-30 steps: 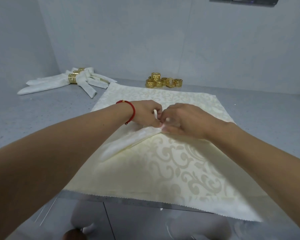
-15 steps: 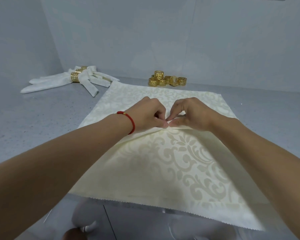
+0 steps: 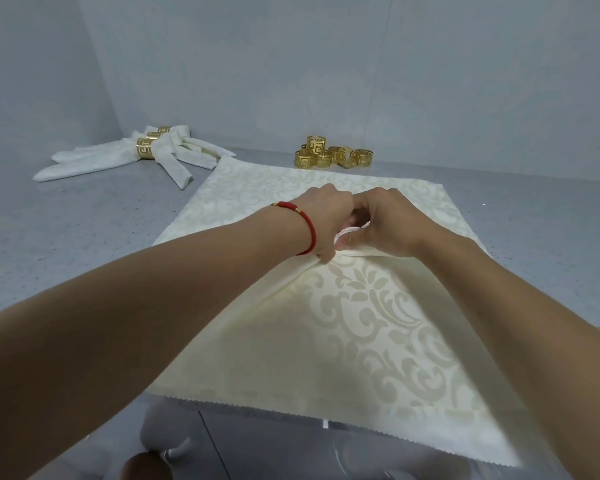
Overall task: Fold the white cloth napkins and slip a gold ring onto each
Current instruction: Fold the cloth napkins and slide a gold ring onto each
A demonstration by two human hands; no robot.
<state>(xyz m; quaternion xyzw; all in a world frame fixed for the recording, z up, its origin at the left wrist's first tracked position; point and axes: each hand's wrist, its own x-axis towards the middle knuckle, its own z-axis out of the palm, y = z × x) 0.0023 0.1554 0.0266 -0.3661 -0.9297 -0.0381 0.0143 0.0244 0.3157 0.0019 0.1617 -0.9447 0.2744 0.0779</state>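
1. Grey speckled bench (image 3: 66,237) takes up most of the view, with pale walls at the back and left.
2. Big cream napkin (image 3: 354,341) with a swirly damask pattern is spread flat on the bench; its zigzag near edge hangs a bit past the bench edge.
3. Both hands meet at the middle of that napkin. Left hand (image 3: 326,223) has its grip closed, pinching a gathered ridge of cloth. There's a red cord bracelet (image 3: 307,225) on that wrist.
4. Right hand (image 3: 385,220) has its grip closed too, fingers curled, thumb and fingertips pinching the same raised fold, just beside the left hand.
5. Far left: a bunch of finished napkins (image 3: 118,155), each already wearing a gold ring, fanned out together.
6. Far centre, just behind the spread napkin: a cluster of loose gold rings (image 3: 333,155), one stacked on top.
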